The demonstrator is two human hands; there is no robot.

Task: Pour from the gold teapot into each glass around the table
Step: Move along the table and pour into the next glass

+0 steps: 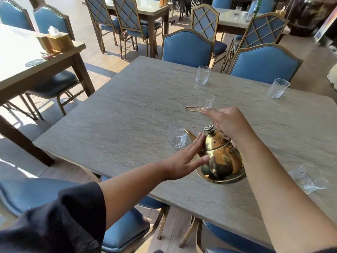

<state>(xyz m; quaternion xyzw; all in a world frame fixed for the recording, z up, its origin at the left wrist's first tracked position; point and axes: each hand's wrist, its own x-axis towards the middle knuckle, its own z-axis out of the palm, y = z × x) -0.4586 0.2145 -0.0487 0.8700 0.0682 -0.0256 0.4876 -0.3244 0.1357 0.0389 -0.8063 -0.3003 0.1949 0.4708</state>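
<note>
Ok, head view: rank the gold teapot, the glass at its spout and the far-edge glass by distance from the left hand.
1. gold teapot, touching the left hand.
2. glass at the spout, just beyond.
3. far-edge glass, by the blue chair.

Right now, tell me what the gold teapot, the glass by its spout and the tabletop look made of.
The gold teapot looks like polished metal, perhaps gold-toned steel or brass: mirror-like reflections. The glass by its spout looks like clear pressed glass: see-through, faceted lower wall. The table top is grey stone or a stone-look laminate: matte, veined; cannot tell which.
</note>
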